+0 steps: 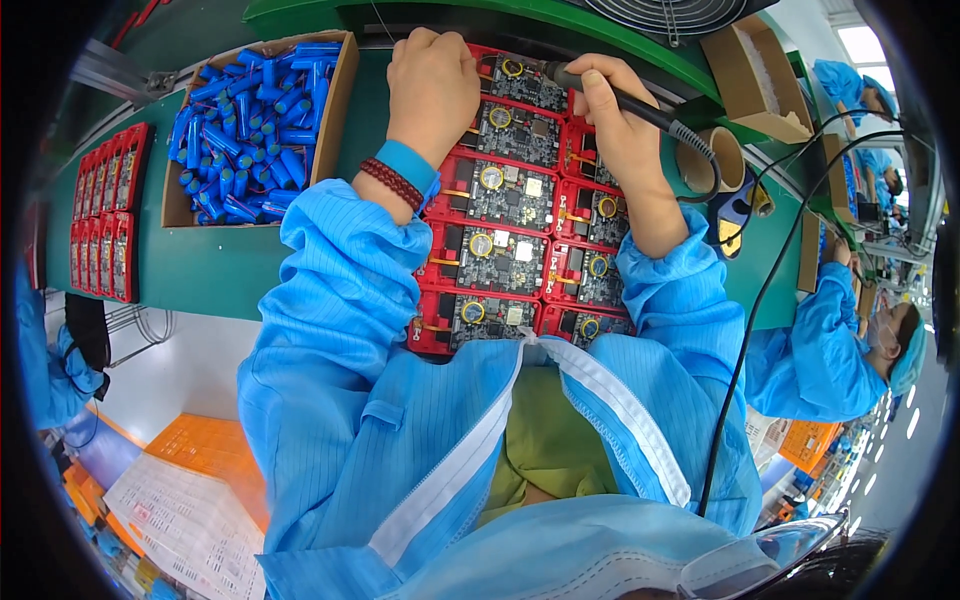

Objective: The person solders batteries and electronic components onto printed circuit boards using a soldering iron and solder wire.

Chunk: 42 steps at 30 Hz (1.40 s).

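Observation:
Rows of circuit boards point(506, 192) sit in red plastic frames point(549, 232) on the bench in front of me, each with a round, coin-like part on it. My right hand point(615, 105) grips the dark handle of a soldering iron point(640, 108), its tip end pointing left over the farthest board point(525, 85). At the far left corner of the frames my left hand point(432, 95) is closed, fingertips turned away from view. A thin wire point(381, 20), which looks like solder wire, runs up from its fingers; the point where the two tools meet the board is hidden.
A cardboard box point(345, 110) full of blue wrapped cells point(245, 130) stands left, beside more red-framed boards point(105, 210). On the right are a cardboard tube point(735, 160), an open carton point(760, 80) and the iron's black cable point(765, 290). A co-worker point(830, 350) sits right.

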Tool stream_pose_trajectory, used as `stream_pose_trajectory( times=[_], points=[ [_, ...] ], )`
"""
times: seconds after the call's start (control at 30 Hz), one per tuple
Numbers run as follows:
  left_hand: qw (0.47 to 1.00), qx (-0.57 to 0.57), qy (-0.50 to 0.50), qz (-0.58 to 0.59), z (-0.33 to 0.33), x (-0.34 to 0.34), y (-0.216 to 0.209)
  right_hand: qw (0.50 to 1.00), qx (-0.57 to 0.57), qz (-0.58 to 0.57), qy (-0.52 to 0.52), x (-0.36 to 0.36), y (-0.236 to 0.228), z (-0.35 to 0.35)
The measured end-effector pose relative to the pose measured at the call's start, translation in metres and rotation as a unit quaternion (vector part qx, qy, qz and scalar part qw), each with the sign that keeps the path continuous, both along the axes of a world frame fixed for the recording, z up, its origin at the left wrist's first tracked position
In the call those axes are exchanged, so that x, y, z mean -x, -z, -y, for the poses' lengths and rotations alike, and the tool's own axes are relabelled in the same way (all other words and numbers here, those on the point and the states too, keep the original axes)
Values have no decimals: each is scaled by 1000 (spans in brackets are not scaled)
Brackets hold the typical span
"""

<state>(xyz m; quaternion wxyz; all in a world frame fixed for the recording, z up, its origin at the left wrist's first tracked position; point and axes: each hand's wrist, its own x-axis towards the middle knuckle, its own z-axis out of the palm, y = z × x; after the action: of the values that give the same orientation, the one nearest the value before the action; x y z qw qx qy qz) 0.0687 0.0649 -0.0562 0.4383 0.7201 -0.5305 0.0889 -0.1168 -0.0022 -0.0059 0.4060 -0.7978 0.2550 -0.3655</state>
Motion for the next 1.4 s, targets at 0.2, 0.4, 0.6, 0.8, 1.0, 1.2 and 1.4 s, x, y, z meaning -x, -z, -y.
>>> stream_pose_trajectory(
  times=[0.2, 0.4, 0.6, 0.8, 1.0, 1.2, 1.4],
  points=[
    [1000, -12, -5, 7, 6, -3, 2, 1000, -11, 6, 3, -1, 4, 2],
    [1000, -27, 9, 5, 8, -6, 7, 1000, -17, 7, 1, -2, 7, 4],
    [999, -28, 12, 15, 10, -6, 6, 1000, -12, 1, -3, -1, 8, 4],
    [999, -26, 15, 20, 11, -6, 7, 1000, 7, -6, -7, -2, 7, 4],
    [999, -27, 29, 21, 10, -6, 5, 1000, -1, 8, 3, 0, 5, 2],
    [999, -36, 31, 24, 12, -7, 7, 1000, 13, -10, -12, 1, 8, 3],
    [999, -9, 28, 33, 12, -6, 7, 999, 47, 1, -20, 2, 10, 3]
  ],
)
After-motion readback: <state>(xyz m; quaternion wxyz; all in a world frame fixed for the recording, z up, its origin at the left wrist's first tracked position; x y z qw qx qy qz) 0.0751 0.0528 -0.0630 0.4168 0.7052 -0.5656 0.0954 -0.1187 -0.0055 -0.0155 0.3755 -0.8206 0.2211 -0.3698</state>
